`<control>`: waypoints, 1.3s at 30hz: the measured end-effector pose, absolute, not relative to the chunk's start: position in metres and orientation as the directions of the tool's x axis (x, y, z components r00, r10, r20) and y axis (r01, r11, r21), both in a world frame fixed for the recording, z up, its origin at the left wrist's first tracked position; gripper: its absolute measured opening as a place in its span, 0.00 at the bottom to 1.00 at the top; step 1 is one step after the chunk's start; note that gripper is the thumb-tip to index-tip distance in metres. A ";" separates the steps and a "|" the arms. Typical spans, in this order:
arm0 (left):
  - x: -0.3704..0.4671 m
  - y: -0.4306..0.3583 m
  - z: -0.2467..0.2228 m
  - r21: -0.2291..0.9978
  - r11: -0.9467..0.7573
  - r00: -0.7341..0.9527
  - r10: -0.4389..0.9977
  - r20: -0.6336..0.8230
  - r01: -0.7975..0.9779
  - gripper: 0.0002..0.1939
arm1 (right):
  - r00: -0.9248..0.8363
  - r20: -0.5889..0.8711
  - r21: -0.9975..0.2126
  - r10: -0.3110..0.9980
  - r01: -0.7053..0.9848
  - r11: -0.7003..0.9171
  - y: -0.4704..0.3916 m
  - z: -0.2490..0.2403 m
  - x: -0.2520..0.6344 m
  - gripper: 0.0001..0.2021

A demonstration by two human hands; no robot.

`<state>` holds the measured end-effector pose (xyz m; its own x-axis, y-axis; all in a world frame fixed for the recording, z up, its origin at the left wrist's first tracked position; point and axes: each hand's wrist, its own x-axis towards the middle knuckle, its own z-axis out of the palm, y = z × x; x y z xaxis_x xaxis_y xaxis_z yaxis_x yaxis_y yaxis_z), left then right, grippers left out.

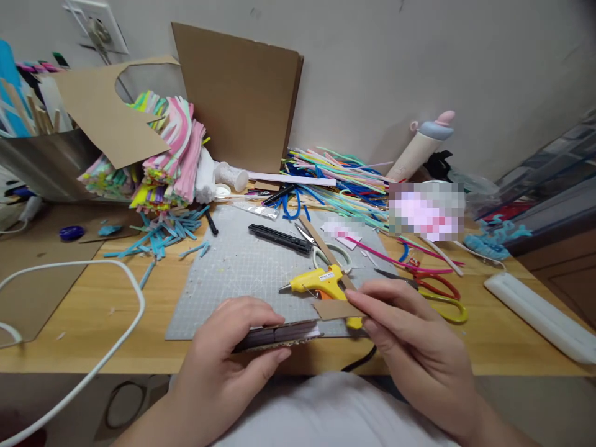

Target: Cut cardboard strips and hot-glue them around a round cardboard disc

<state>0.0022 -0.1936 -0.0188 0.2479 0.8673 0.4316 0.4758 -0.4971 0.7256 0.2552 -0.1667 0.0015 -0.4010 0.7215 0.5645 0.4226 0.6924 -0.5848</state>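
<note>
Near the front edge of the desk, my left hand (237, 347) grips a flat layered cardboard piece (284, 335) seen edge-on, with dark and white layers between brown faces. My right hand (414, 341) pinches a small brown cardboard strip (333, 309) between thumb and fingers. The strip's left end lies close to the layered piece's right end; whether they touch I cannot tell. Just beyond the hands a yellow glue gun (321, 282) rests on the grey cutting mat (223, 267), its nozzle pointing left. Part of its handle is hidden behind the strip and my right hand.
Scissors with pale handles (342, 254) and a black utility knife (279, 239) lie on the mat. Yellow-and-red-handled scissors (447, 298) are at the right. Pipe cleaner bundles (172, 149), blue scraps (161, 236) and a tall cardboard panel (237, 93) stand behind. A white cable (135, 323) loops at left.
</note>
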 end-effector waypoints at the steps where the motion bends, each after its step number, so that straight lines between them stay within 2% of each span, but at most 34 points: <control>1: 0.002 -0.194 -0.019 0.727 -0.496 0.251 0.868 0.428 0.476 0.12 | -0.387 0.575 -0.581 0.721 0.426 0.693 -0.167 0.001 0.255 0.27; 7: 0.004 -0.195 -0.020 0.710 -0.533 0.292 0.846 0.446 0.460 0.12 | -0.493 0.584 -0.518 0.645 0.386 0.764 -0.166 0.000 0.257 0.27; 13: 0.007 -0.195 -0.019 0.640 -0.612 0.343 0.791 0.507 0.464 0.12 | -0.516 0.542 -0.537 0.664 0.395 0.745 -0.169 -0.002 0.261 0.27; 21: 0.011 -0.193 -0.017 0.652 -0.601 0.338 0.799 0.497 0.462 0.12 | -0.469 0.572 -0.523 0.673 0.424 0.740 -0.169 -0.007 0.261 0.27; 24: 0.012 -0.193 -0.017 0.654 -0.593 0.322 0.805 0.499 0.469 0.11 | -0.513 0.560 -0.518 0.650 0.396 0.758 -0.171 -0.008 0.262 0.25; 29: 0.012 -0.192 -0.017 0.659 -0.583 0.317 0.812 0.490 0.475 0.12 | -0.607 0.525 -0.459 0.596 0.388 0.799 -0.173 -0.003 0.262 0.21; 39: 0.010 -0.194 -0.018 0.654 -0.587 0.331 0.810 0.485 0.477 0.11 | -0.611 0.570 -0.346 0.549 0.427 0.835 -0.171 0.000 0.257 0.21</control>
<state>0.0103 -0.1944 -0.0184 0.3308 0.8097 0.4847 0.4772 -0.5866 0.6544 0.2567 -0.1709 -0.0004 -0.6114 0.5490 0.5699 0.4273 0.8352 -0.3462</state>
